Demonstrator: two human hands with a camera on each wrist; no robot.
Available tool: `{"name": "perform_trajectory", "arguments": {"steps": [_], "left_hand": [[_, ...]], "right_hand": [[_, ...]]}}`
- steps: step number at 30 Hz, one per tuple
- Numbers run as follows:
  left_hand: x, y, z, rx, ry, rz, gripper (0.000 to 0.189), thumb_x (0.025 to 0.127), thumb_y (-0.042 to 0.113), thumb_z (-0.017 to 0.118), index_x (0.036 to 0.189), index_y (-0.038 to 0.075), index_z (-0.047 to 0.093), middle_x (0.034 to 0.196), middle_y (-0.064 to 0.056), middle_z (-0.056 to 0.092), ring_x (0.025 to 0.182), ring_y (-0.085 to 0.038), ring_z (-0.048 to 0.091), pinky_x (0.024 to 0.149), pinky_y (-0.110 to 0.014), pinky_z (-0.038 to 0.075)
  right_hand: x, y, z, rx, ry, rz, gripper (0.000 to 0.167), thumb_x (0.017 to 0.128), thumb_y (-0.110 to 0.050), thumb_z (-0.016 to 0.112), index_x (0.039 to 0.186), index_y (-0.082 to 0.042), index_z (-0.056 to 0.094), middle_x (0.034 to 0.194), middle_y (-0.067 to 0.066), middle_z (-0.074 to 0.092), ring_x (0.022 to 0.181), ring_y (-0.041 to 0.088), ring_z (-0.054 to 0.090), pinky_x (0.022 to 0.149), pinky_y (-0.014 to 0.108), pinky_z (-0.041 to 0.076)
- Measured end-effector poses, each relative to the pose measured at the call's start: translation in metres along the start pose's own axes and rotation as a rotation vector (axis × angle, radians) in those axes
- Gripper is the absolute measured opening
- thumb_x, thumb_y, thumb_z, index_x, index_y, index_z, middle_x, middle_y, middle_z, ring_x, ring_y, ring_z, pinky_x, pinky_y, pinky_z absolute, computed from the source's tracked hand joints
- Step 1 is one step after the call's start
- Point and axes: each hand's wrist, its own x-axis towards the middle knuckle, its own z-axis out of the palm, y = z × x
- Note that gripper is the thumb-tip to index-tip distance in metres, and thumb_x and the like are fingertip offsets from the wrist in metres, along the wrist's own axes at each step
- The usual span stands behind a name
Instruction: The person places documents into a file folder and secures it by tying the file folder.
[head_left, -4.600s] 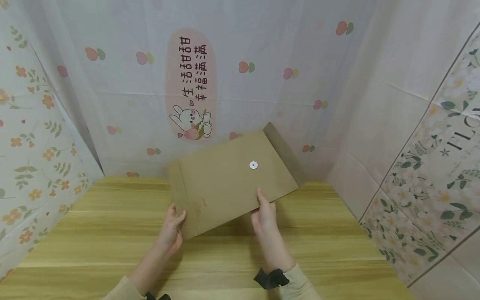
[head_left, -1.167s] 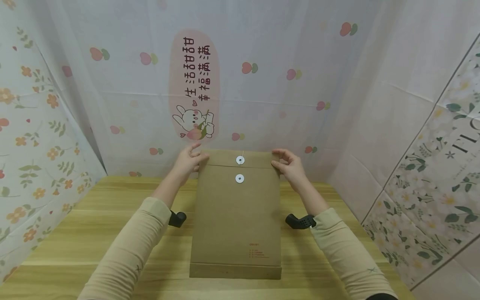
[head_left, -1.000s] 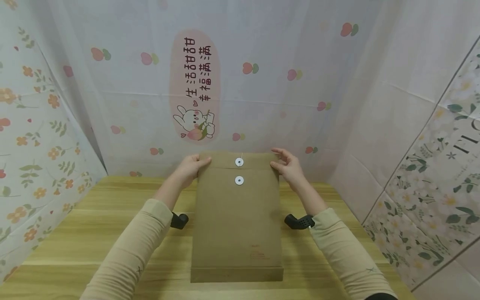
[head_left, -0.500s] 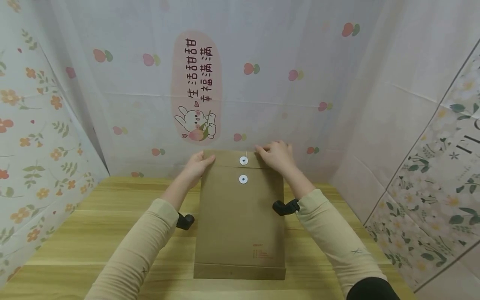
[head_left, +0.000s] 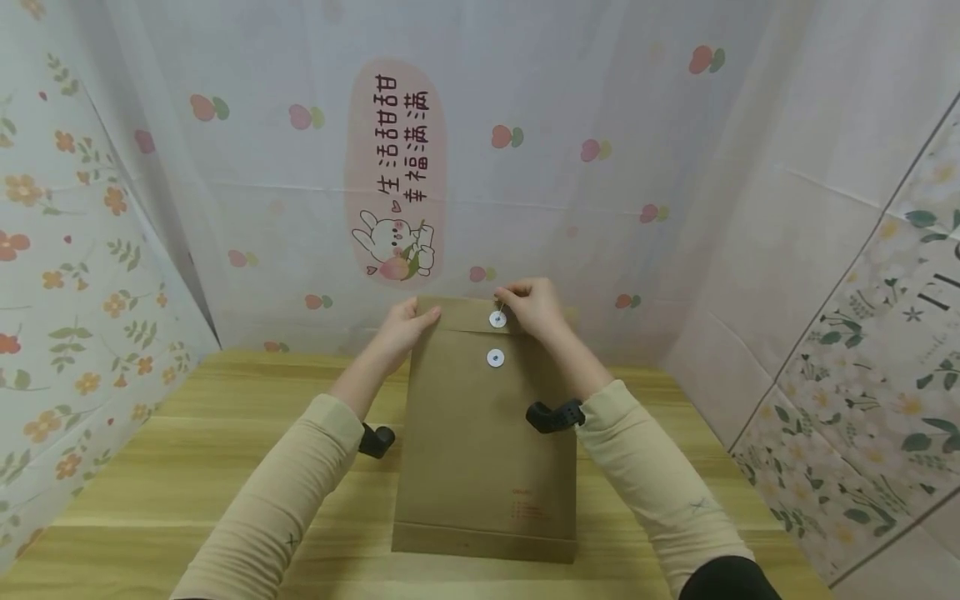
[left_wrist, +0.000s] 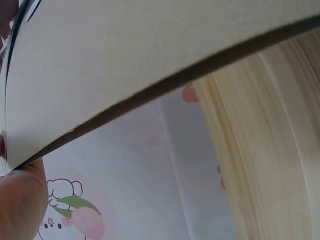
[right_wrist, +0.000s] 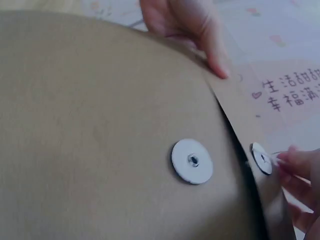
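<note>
A brown kraft document envelope (head_left: 480,442) stands tilted over the table, its flap (head_left: 461,314) folded down at the top. One white button disc (head_left: 497,319) sits on the flap, and a second white disc (right_wrist: 192,161) on the body below it. My left hand (head_left: 401,332) grips the envelope's upper left edge, thumb on the front. At the flap's disc my right hand (head_left: 536,310) pinches the thin white string (head_left: 502,307) between thumb and fingers. The right wrist view shows these fingertips (right_wrist: 290,162) close beside that disc.
Beneath lies a wood-grain table (head_left: 285,467). A pale curtain (head_left: 570,92) with printed fruit hangs behind it, and floral cloths (head_left: 870,392) close off the sides. Black wrist cameras (head_left: 555,416) are strapped to both forearms.
Earlier the envelope lay sideways with its flap out; it has since been turned upright and the flap folded. My right hand has moved from the right edge inward to the string.
</note>
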Motion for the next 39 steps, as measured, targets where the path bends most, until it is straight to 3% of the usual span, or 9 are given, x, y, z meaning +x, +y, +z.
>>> {"name": "perform_trajectory", "arguments": {"steps": [4,7,10,13,14,20,24,31,39], "left_hand": [[0.002,-0.002,0.0,0.024,0.014,-0.004,0.024,0.101,0.015,0.049,0.116,-0.003,0.054,0.096,-0.008,0.064,0.079,-0.014,0.061,0.08,-0.029,0.051],[0.003,-0.003,0.0,0.038,0.014,-0.005,0.031,0.101,0.016,0.049,0.123,-0.006,0.052,0.113,-0.017,0.061,0.097,-0.022,0.058,0.093,-0.034,0.046],[0.004,-0.002,0.0,0.058,0.024,-0.013,0.051,0.101,0.018,0.049,0.141,-0.009,0.034,0.147,-0.023,0.035,0.133,-0.027,0.035,0.111,-0.039,0.026],[0.004,0.0,-0.001,0.072,0.045,-0.03,0.066,0.101,0.019,0.05,0.148,-0.008,0.013,0.156,-0.019,0.006,0.143,-0.028,0.005,0.114,-0.041,0.009],[0.004,0.0,-0.001,0.069,0.054,-0.032,0.065,0.101,0.019,0.05,0.148,-0.008,0.013,0.156,-0.019,0.006,0.143,-0.028,0.005,0.114,-0.041,0.009],[0.005,0.0,-0.001,0.048,0.063,-0.011,0.054,0.101,0.017,0.049,0.146,-0.007,0.029,0.152,-0.017,0.028,0.14,-0.027,0.023,0.113,-0.038,0.018],[0.004,-0.002,-0.001,0.059,0.091,-0.009,0.062,0.101,0.019,0.05,0.148,-0.006,0.02,0.156,-0.016,0.015,0.143,-0.025,0.011,0.114,-0.039,0.012],[0.003,-0.003,-0.001,0.018,0.121,0.009,0.039,0.101,0.014,0.05,0.134,-0.006,0.047,0.132,-0.022,0.053,0.116,-0.029,0.05,0.104,-0.038,0.037],[0.001,0.001,-0.009,0.054,0.168,-0.039,0.07,0.1,0.02,0.051,0.149,-0.007,0.009,0.157,-0.017,0.002,0.143,-0.027,0.001,0.114,-0.039,0.005]], "right_hand": [[-0.006,0.001,0.001,0.225,0.066,-0.035,0.026,0.093,-0.024,0.064,0.096,0.0,0.072,0.092,0.008,0.071,0.095,0.021,0.06,0.084,0.032,0.048],[-0.015,-0.001,0.002,0.3,0.081,-0.076,0.027,0.094,-0.024,0.063,0.094,0.002,0.071,0.089,0.005,0.069,0.092,0.017,0.057,0.081,0.029,0.046],[-0.027,-0.005,0.004,0.351,0.082,-0.137,0.026,0.095,-0.02,0.062,0.095,0.005,0.07,0.089,0.006,0.069,0.092,0.017,0.058,0.081,0.029,0.046],[-0.046,-0.012,0.006,0.396,0.052,-0.19,0.023,0.095,-0.014,0.061,0.094,0.007,0.069,0.092,0.012,0.069,0.094,0.021,0.061,0.084,0.027,0.047],[-0.053,-0.015,0.007,0.403,0.036,-0.209,0.022,0.095,-0.012,0.061,0.095,0.008,0.068,0.094,0.015,0.069,0.094,0.022,0.061,0.084,0.027,0.048],[-0.097,-0.023,0.018,0.335,0.003,-0.367,0.011,0.09,0.002,0.062,0.092,0.012,0.068,0.092,0.022,0.069,0.089,0.028,0.065,0.08,0.026,0.052],[-0.118,-0.012,0.031,0.318,-0.024,-0.444,0.006,0.087,0.008,0.063,0.088,0.011,0.068,0.091,0.02,0.069,0.089,0.027,0.066,0.081,0.027,0.052],[-0.151,0.011,0.048,0.298,-0.13,-0.543,0.004,0.082,0.01,0.067,0.083,0.008,0.07,0.091,0.022,0.068,0.092,0.028,0.065,0.084,0.03,0.052],[-0.181,0.055,0.065,0.25,-0.352,-0.644,0.007,0.084,0.005,0.068,0.089,0.003,0.071,0.092,0.012,0.07,0.093,0.024,0.065,0.084,0.032,0.052]]}}
